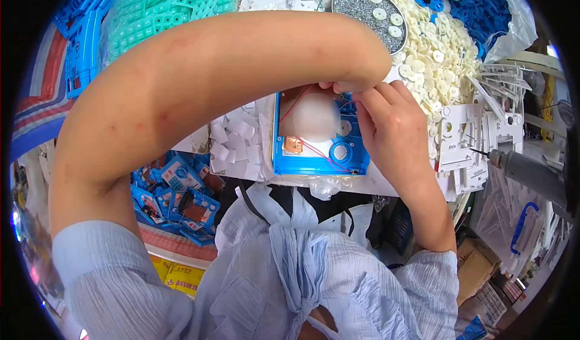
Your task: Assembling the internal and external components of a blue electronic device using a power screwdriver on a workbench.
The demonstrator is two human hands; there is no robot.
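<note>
A blue plastic casing [353, 163] lies open in front of me, with red wires, a copper-coloured piece [293, 145] and white discs inside. A blurred round whitish patch [316, 116] covers its middle. My left arm reaches across from the left above the casing. My left hand [362, 59] is bent over its far right corner; only a few fingertips show beneath, so its grip is hidden. Beside it, my right hand [396, 113] is at the casing's right side, thumb and fingers drawn together. What they pinch is out of sight.
Small white pieces [235, 140] lie left of the casing. A round tin of screws [356, 4] and heaped cream discs [441, 62] stand beyond. Green keypads [169, 13] fill the far left. A grey power screwdriver [525, 171] juts in at the right, near white plastic frames [462, 137].
</note>
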